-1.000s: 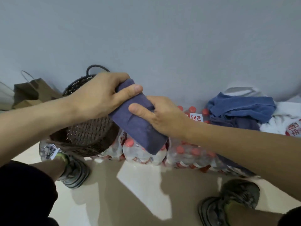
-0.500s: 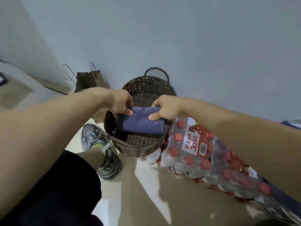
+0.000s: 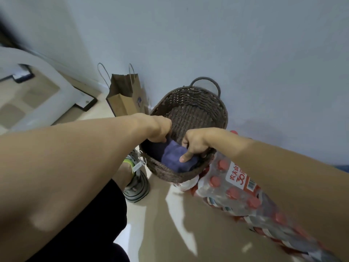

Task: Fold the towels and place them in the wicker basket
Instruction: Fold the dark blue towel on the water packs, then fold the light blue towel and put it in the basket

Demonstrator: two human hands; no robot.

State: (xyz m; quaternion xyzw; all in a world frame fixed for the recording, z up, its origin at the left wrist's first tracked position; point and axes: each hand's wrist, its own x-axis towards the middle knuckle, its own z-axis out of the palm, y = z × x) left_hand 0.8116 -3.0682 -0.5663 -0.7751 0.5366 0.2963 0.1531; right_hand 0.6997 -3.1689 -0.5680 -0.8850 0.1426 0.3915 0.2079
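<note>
Purple folded towel [image 3: 172, 157] low inside wicker basket [image 3: 190, 103], toward its 6 o'clock wall. Right hand [image 3: 196, 143] reaching over the 4 o'clock rim, grip clamped on the towel's right end, thumb pressed on top, fingers curled under. Left hand [image 3: 160, 129] dipping in at 9 o'clock, curled onto the towel's left end; fingertips hidden behind the knuckles, so exact grip hard to read. Basket dark brown, woven, loop handle at 12 o'clock, standing on pale glossy floor [image 3: 175, 224] against a grey-blue wall. Shrink-wrapped pack of red-capped water bottles [image 3: 234, 188] touching basket at 5 o'clock. Brown paper bag [image 3: 124, 97] at 10 o'clock. Grey sneaker [image 3: 137, 188] at 7 o'clock.
</note>
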